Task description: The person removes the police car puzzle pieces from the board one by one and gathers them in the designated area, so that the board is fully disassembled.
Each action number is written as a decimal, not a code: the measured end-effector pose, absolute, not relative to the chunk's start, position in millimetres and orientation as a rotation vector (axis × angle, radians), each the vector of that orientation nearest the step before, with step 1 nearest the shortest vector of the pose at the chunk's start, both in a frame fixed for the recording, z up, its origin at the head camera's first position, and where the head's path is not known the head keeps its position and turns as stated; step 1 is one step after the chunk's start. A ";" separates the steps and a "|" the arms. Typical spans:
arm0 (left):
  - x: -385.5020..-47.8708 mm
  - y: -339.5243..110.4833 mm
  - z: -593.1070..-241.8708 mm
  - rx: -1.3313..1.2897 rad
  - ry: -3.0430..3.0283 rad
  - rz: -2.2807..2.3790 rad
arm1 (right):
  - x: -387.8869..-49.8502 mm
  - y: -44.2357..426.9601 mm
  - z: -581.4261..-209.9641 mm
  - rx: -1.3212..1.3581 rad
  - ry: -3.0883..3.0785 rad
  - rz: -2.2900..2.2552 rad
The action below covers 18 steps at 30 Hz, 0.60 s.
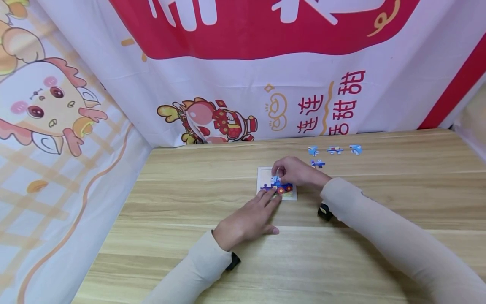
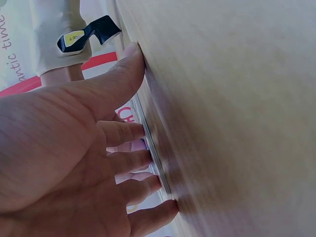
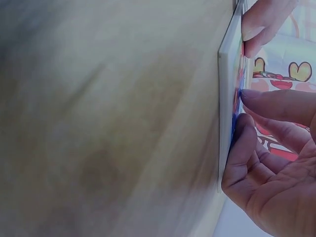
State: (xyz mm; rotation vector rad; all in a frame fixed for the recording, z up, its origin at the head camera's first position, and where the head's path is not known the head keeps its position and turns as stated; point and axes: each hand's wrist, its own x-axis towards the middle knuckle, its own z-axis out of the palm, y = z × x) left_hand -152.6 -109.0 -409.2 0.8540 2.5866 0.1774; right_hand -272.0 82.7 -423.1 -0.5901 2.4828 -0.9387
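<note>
From the left, then: here's the left hand [image 1: 248, 217] low over the desk [image 1: 178, 198], fingers apart and fairly straight, tips laid on the near edge of the puzzle board [image 1: 293, 198]. The board sits around mid-desk, nearer the far edge: thin, flat, it looks light and stiff, and might well skate unless steadied by its rim. Across its right edge comes the right hand [image 1: 296, 171], fingers curled, tips right down at a blue piece [image 1: 275, 179]; is that grip pinching or just pressing? Can't tell! The piece lies directly under those tips, small, probably rigid, best taken by opposite edges, its knobs likely the frail spots. Farther right, towards the desk's far edge: four loose pieces [image 1: 318, 163], surely featherlight.
</note>
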 end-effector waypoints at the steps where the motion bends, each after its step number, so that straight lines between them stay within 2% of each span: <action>1: -152.5 -109.0 -409.2 0.855 2.587 0.178 | -272.2 82.9 -423.1 -0.593 2.481 -0.936; 18: -151.8 -109.3 -409.3 0.840 2.577 0.194 | -273.6 82.7 -423.4 -0.601 2.466 -0.931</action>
